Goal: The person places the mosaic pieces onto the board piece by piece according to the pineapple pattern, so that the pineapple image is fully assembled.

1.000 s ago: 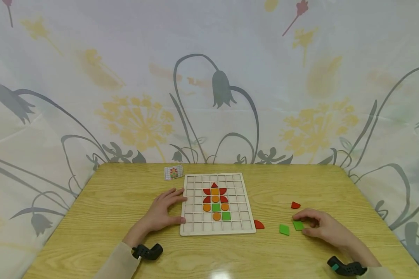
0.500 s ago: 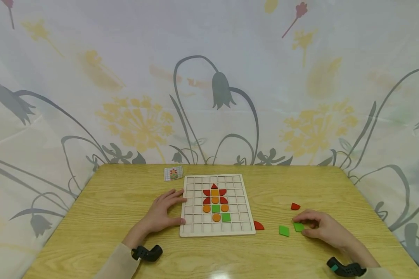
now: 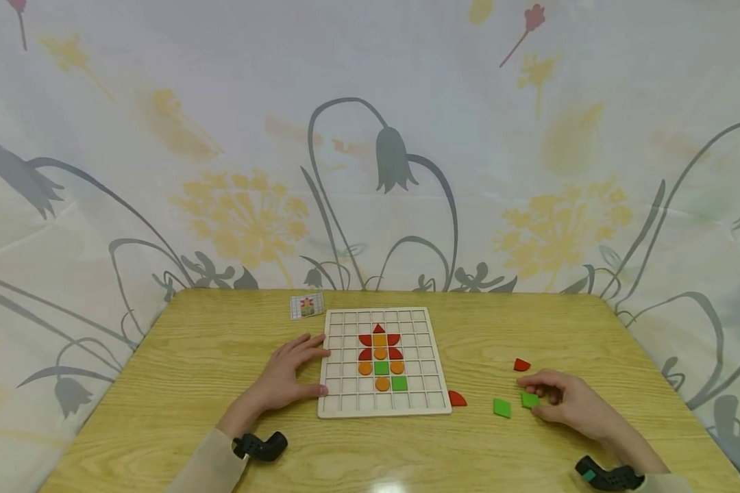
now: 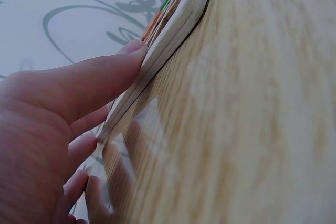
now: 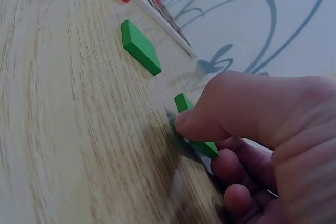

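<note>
A white grid board (image 3: 345, 402) lies on the table, with red, orange and green tiles forming a figure on it. My left hand (image 3: 286, 373) rests at its left edge, fingers spread. In the left wrist view the thumb (image 4: 113, 77) touches the board's rim (image 4: 181, 22). To the right of the board, my right hand (image 3: 570, 402) pinches a green square tile (image 3: 529, 400) between thumb and fingers. That tile looks tilted off the table in the right wrist view, where the thumb (image 5: 191, 121) covers its middle. A second green square tile (image 3: 502, 408) lies flat nearby.
A red quarter-circle tile (image 3: 521, 365) lies beyond the right hand. Another red piece (image 3: 458, 398) touches or nearly touches the board's right edge. A small pattern card (image 3: 307, 306) sits at the board's far left corner. A flower-patterned curtain (image 3: 370, 150) stands behind the table.
The green tile in my right hand has shifted slightly right and shows more between the fingers. My left hand and the board keep their places.
</note>
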A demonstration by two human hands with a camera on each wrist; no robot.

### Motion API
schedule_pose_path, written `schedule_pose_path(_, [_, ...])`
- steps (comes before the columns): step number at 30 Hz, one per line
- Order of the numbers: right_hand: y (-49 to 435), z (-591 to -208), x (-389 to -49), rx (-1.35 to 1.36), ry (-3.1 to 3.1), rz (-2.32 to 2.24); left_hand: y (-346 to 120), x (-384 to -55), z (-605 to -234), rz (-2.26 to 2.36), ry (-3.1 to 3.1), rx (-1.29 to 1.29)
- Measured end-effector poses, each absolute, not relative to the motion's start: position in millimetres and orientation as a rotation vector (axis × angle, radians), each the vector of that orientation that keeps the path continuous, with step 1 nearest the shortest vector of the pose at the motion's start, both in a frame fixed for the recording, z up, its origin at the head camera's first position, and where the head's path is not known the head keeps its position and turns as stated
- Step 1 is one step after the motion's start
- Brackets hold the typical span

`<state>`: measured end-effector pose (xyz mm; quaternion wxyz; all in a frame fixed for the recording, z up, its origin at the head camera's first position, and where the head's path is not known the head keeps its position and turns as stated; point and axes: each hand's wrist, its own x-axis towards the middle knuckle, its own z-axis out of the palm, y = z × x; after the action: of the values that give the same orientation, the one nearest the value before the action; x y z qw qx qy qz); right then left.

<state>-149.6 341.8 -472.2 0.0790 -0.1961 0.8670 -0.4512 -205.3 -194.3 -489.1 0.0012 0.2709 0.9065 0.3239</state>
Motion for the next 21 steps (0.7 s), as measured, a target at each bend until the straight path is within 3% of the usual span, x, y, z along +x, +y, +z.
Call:
schedule_pose_path(10, [328, -462, -150, -0.596, 2.714, -1.285, -195, -206, -489, 1.038, 2.834, 0.853])
schedule_pose_path(21, [279, -460, -166, -0.885, 2.809, -1.278, -195, -205, -489, 1.047, 2.846, 0.858])
